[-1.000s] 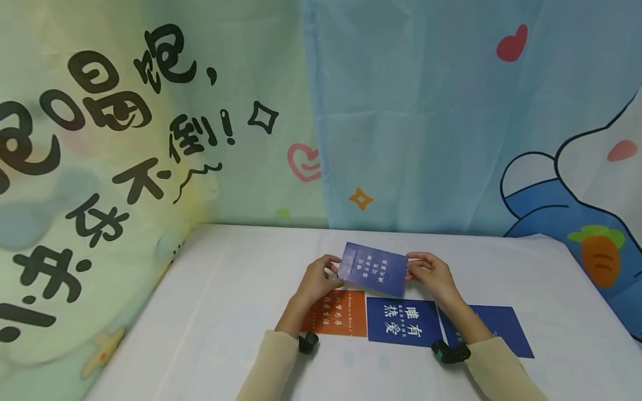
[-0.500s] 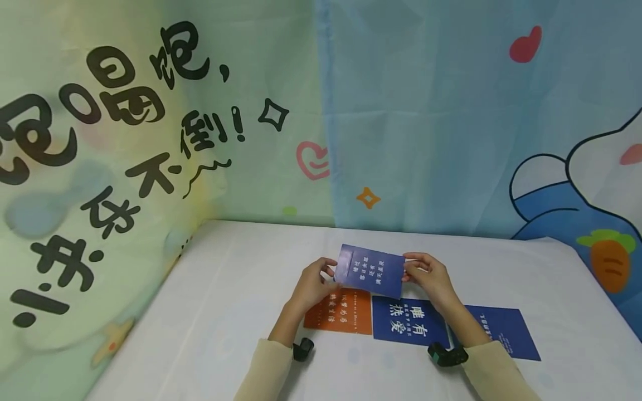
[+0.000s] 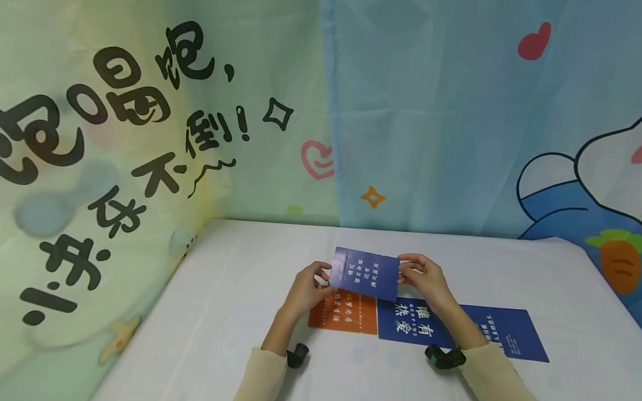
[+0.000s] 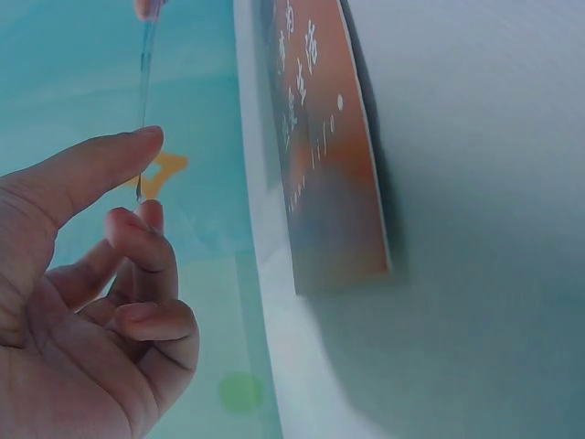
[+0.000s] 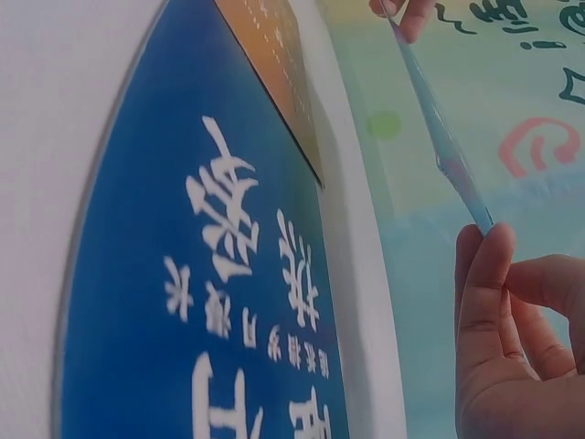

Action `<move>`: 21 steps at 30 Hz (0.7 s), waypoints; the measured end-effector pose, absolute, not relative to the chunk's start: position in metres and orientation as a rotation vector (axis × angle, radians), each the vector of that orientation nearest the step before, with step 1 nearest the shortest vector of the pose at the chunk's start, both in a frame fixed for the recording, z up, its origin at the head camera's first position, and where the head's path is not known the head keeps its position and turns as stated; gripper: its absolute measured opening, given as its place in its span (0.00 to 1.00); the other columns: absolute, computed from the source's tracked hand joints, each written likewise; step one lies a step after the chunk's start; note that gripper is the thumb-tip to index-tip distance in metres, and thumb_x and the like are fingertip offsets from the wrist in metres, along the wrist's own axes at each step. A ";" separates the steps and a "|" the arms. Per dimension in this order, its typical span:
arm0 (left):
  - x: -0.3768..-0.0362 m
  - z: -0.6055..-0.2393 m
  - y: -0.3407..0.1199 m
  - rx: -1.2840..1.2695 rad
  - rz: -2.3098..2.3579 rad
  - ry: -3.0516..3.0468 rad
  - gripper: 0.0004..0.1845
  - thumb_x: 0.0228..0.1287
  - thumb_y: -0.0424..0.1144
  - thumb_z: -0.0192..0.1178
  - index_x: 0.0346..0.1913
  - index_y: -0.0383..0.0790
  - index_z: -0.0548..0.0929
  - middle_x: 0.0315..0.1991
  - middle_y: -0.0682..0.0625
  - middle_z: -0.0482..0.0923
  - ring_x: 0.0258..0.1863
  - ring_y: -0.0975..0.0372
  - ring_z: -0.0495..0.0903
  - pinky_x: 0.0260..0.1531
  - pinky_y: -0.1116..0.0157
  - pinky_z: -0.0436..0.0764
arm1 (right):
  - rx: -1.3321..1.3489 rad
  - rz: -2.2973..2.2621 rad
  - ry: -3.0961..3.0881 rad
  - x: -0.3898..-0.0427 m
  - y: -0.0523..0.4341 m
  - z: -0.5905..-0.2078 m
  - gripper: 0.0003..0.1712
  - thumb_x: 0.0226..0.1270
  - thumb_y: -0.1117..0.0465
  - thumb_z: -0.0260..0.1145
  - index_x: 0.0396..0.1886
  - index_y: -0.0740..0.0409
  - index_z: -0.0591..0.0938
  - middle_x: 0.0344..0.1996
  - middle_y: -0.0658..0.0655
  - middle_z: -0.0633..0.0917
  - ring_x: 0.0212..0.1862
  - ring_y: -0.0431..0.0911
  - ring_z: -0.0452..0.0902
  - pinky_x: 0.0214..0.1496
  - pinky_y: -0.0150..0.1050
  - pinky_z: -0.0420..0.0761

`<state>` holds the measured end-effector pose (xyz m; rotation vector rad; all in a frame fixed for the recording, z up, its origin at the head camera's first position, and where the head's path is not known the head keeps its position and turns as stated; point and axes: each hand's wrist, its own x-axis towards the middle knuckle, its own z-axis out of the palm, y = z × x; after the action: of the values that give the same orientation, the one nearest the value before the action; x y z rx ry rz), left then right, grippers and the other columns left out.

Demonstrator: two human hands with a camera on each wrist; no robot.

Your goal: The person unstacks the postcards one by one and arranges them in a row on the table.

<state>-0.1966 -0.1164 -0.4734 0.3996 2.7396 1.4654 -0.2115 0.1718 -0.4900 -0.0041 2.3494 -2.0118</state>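
Note:
A purple-blue card (image 3: 366, 273) with white Chinese characters is held tilted above the table in the head view. My left hand (image 3: 306, 287) pinches its left edge between thumb and fingers. At the opposite edge, my right hand (image 3: 426, 281) pinches it too. Both wrist views catch this card nearly edge-on, as a thin strip (image 4: 144, 82) in the left one. Below it lie an orange card (image 3: 358, 320) and a dark blue card (image 3: 401, 328), their far parts partly covered. A further blue card (image 3: 524, 334) lies to the right, partly behind my right forearm.
A white cloth covers the table (image 3: 241, 267). Printed fabric curtains (image 3: 426, 111) stand along its back and left side. Each wrist wears a small black camera, one on the left (image 3: 298, 355) and one on the right (image 3: 443, 357).
Both hands have carried the purple-blue card slightly left relative to the cards on the table. More of the rightmost blue card shows now. The head view has turned a little left.

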 end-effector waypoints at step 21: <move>-0.188 -0.479 -0.153 0.352 1.449 2.745 0.25 0.54 0.31 0.70 0.56 0.34 0.77 0.34 0.49 0.76 0.24 0.64 0.71 0.23 0.70 0.71 | -0.042 -2.004 2.278 -0.215 0.137 -0.490 0.22 0.72 0.62 0.60 0.61 0.68 0.72 0.41 0.60 0.81 0.35 0.42 0.82 0.44 0.32 0.82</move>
<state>-0.1883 -0.1527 -0.4787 0.3523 2.7453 1.4489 -0.2145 0.1371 -0.4899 -0.0424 2.2783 -2.0043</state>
